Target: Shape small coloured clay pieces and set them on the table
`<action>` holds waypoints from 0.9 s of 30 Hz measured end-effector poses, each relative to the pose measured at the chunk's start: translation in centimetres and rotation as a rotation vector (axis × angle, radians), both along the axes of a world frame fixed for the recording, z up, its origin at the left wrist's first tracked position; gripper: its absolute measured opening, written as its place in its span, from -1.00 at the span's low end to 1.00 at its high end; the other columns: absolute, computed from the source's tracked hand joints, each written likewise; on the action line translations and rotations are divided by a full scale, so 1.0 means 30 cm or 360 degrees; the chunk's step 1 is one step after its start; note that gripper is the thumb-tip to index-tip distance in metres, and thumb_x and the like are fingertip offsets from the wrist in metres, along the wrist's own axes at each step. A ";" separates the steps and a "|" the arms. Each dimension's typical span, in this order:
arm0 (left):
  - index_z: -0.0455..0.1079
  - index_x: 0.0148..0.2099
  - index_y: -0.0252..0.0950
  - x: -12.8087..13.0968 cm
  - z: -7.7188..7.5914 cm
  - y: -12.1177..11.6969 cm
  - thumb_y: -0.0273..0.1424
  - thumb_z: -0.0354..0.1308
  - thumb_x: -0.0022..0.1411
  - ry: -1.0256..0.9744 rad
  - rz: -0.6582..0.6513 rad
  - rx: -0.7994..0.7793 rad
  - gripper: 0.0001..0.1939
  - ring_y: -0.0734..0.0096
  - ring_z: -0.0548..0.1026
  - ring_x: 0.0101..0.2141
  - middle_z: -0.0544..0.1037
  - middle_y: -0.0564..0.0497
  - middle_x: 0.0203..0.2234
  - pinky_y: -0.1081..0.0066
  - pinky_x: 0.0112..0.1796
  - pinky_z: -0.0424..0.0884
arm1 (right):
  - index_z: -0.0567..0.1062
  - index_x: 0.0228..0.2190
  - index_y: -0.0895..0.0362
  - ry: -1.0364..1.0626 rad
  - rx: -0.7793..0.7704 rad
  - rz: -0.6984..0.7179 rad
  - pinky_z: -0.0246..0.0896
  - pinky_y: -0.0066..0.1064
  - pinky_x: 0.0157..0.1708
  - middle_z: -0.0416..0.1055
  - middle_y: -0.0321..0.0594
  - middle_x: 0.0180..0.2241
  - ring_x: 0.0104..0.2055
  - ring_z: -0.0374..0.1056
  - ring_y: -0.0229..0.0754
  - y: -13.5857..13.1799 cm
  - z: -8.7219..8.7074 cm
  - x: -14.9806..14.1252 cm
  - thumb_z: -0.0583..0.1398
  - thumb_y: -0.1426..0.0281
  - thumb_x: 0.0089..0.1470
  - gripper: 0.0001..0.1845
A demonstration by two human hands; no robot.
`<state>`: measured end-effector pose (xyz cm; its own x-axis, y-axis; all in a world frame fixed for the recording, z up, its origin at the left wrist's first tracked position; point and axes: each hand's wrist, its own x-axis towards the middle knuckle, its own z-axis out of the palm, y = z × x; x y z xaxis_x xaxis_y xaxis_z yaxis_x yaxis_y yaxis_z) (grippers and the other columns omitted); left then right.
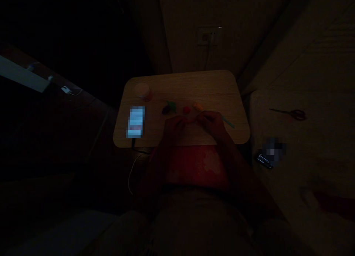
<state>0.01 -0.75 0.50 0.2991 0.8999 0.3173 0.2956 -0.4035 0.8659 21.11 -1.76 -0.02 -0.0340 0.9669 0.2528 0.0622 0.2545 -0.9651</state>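
Over the front part of a small wooden table (166, 86), my left hand (174, 126) and my right hand (213, 123) are held close together, fingers pinched. Between the fingertips stretches a thin reddish strip (190, 120), clay-like but too dim to be sure. Just beyond it lie a round red lump (186, 110) and an orange-yellow lump (198, 106). A green piece (171, 106) and a dark lump (165, 110) sit touching or nearly so, past my left hand. Beside my right hand, a teal stick (229, 122) rests on the tabletop, partly covered.
A lit phone (135, 122) with a cable (133, 143) lies at the table's left. Behind it stands a tub (143, 90). On the pale surface to the right are scissors (296, 114) and a shiny dark object (264, 160). A wall socket (209, 36) holds a plugged cord.
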 end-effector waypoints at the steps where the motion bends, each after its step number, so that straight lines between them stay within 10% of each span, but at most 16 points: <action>1: 0.50 -0.39 -0.29 -0.001 0.000 -0.004 -0.19 0.11 0.47 -0.0031 -0.0001 -0.0013 -0.59 0.41 0.44 -0.48 0.53 0.04 -0.55 0.43 -0.38 0.34 | 0.60 -0.55 0.08 -0.0001 -0.0004 -0.0004 0.34 -0.34 -0.40 0.57 -0.19 -0.50 -0.43 0.46 -0.14 0.000 0.000 0.000 0.35 -0.06 0.12 -0.51; 17: 0.60 0.11 -0.25 0.017 -0.021 0.009 -0.11 0.14 0.49 -0.0319 0.0078 -0.0232 -0.60 0.47 0.48 -0.54 0.72 -0.04 -0.30 0.46 -0.45 0.42 | 0.60 -0.55 0.09 -0.0005 -0.0085 -0.0045 0.29 -0.34 -0.42 0.54 -0.21 -0.53 -0.46 0.42 -0.16 0.001 0.001 -0.001 0.34 -0.08 0.11 -0.49; 27: 0.70 -0.27 -0.24 0.002 -0.035 0.017 -0.31 0.38 0.25 -0.0113 0.0176 -0.0007 -0.88 0.35 0.61 -0.41 0.73 -0.04 -0.36 0.40 -0.33 0.52 | 0.62 -0.52 0.10 -0.0021 -0.0068 -0.0023 0.25 -0.36 -0.43 0.51 -0.24 -0.54 -0.48 0.38 -0.19 0.001 -0.002 0.004 0.33 0.03 0.15 -0.57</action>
<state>0.07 -0.24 -0.56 0.1748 0.9277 0.3299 0.2758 -0.3677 0.8881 21.23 -1.74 -0.09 -0.0233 0.9772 0.2108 0.0786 0.2120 -0.9741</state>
